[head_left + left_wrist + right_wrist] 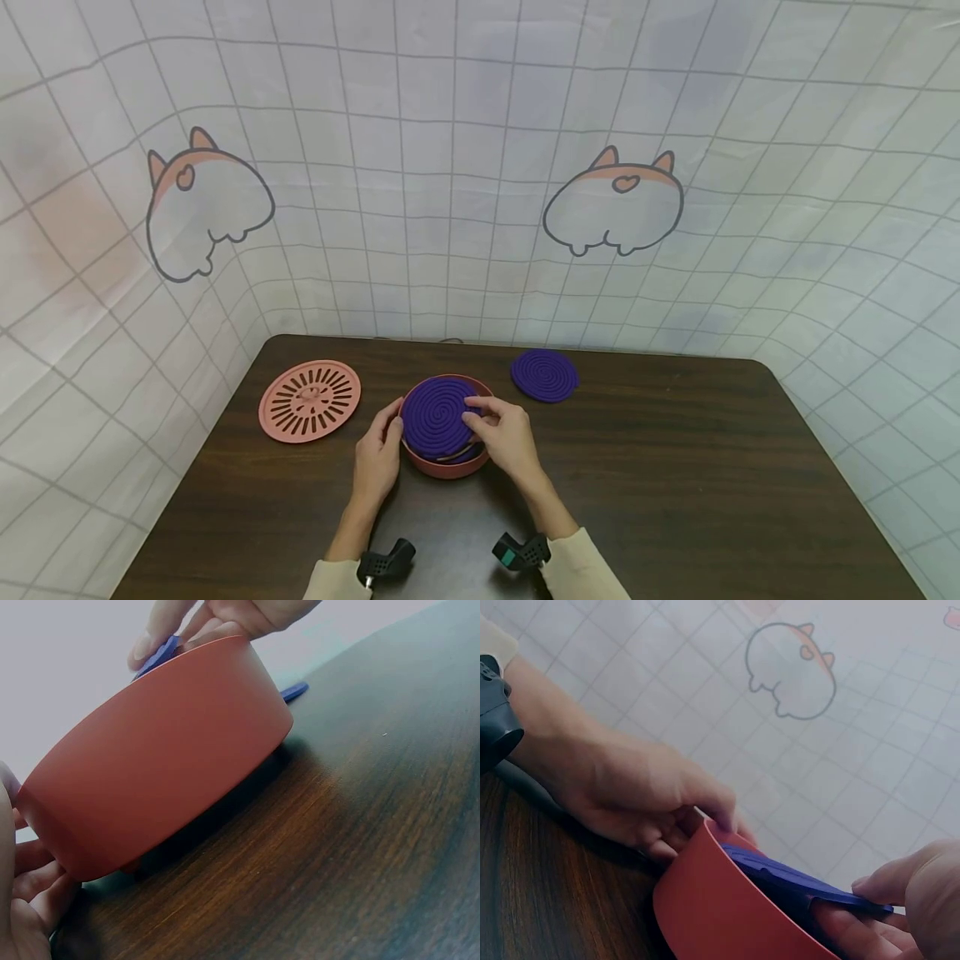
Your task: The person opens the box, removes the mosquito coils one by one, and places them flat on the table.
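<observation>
Cream sleeves [581, 567] are seen nearest the viewpoint. Beyond them, a round purple spiral disc [437, 417], with no long axis to speak of, is held aslant at the mouth of the red bowl [446, 471], its right edge raised above the rim. That edge is pinched between thumb and fingers by the right hand [506, 437], the nearer one; the bowl's left side is gripped by the left hand [377, 457], whose contact with the disc cannot be told.
</observation>
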`<state>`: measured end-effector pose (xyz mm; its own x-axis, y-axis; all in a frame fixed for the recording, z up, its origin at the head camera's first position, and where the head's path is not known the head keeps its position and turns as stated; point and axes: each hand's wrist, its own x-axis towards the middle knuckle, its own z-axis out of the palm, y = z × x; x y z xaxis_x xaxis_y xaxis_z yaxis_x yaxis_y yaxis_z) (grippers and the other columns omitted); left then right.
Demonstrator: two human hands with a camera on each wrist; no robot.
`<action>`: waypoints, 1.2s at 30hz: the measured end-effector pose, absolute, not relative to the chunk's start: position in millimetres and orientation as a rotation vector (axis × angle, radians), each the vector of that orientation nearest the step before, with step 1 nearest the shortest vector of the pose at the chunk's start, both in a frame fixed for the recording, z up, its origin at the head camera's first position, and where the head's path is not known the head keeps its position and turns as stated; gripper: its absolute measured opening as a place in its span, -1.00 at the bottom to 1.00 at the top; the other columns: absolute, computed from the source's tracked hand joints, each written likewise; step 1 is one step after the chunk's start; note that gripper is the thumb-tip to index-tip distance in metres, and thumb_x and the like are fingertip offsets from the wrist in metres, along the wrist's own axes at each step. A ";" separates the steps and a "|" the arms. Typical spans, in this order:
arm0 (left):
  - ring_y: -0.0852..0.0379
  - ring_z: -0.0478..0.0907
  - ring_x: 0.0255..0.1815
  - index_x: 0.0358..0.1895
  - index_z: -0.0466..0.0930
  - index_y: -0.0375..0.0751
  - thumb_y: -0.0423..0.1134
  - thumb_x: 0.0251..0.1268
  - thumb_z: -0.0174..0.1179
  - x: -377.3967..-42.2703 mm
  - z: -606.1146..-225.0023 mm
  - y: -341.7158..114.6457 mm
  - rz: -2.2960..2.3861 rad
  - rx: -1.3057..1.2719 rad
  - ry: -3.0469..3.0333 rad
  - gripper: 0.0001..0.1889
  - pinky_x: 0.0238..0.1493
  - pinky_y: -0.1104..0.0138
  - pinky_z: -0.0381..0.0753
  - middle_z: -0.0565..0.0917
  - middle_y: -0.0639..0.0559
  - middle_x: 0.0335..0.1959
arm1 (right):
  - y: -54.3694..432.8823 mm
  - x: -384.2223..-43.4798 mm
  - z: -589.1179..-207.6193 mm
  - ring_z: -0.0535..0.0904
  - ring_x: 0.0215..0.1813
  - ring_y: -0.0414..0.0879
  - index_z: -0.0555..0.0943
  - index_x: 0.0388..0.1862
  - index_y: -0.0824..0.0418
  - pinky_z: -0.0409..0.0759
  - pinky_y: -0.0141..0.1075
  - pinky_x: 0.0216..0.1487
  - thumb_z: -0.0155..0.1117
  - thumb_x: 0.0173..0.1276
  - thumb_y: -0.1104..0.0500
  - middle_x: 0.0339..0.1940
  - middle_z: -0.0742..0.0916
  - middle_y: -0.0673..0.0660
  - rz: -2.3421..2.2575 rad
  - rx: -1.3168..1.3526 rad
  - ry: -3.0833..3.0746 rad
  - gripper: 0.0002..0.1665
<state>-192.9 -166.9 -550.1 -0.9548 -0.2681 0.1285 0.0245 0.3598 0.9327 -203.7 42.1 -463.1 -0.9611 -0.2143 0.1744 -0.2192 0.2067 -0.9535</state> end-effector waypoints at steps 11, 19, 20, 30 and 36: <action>-0.02 0.43 0.45 0.38 0.48 0.06 -0.07 0.60 -0.04 -192.8 -550.7 -166.2 -1.626 0.215 -2.364 -0.60 0.44 -0.01 0.40 0.55 -0.01 0.38 | 43.6 -206.9 -467.5 0.70 -0.40 0.38 0.68 0.01 0.50 0.72 0.08 -0.32 0.33 0.30 0.42 -0.41 0.69 0.36 1.947 0.345 -2.405 -0.70; -0.02 0.44 0.44 0.38 0.48 0.04 -0.08 0.60 -0.04 -193.7 -552.2 -166.8 -1.632 0.209 -2.350 -0.60 0.43 -0.02 0.41 0.55 -0.01 0.37 | 49.1 -222.5 -495.7 0.72 -0.45 0.30 0.71 0.00 0.41 0.44 -0.46 -0.66 0.36 0.29 0.39 -0.49 0.73 0.38 1.952 0.286 -2.353 -0.71; -0.02 0.44 0.43 0.38 0.48 0.05 -0.08 0.60 -0.04 -193.7 -552.0 -166.8 -1.632 0.211 -2.349 -0.60 0.43 -0.02 0.41 0.56 -0.01 0.37 | 50.6 -223.9 -498.4 0.72 -0.47 0.27 0.72 0.00 0.39 0.40 -0.49 -0.66 0.37 0.29 0.37 -0.50 0.74 0.38 1.950 0.288 -2.344 -0.71; 0.00 0.44 0.44 0.37 0.50 0.07 -0.08 0.59 -0.03 -192.4 -549.4 -165.9 -1.645 0.227 -2.346 -0.61 0.45 -0.01 0.38 0.56 0.02 0.37 | 64.0 -218.7 -478.5 0.67 -0.55 -0.07 0.72 -0.03 0.42 0.46 -0.49 -0.60 0.36 0.30 0.37 -0.51 0.75 0.40 1.943 0.283 -2.275 -0.74; -0.01 0.43 0.45 0.37 0.49 0.07 -0.07 0.59 -0.03 -192.5 -549.6 -165.9 -1.635 0.234 -2.355 -0.61 0.45 -0.01 0.37 0.56 0.00 0.37 | 73.4 -221.2 -475.1 0.57 -0.58 -0.37 0.69 0.00 0.47 0.40 -0.53 -0.59 0.33 0.31 0.40 -0.45 0.74 0.49 1.916 0.222 -2.291 -0.72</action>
<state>-192.5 -165.9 -549.6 -0.9522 -0.2795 0.1234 0.0179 0.3521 0.9358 -221.2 73.4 -475.1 -0.9784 -0.0196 0.2057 -0.2060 0.1749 -0.9628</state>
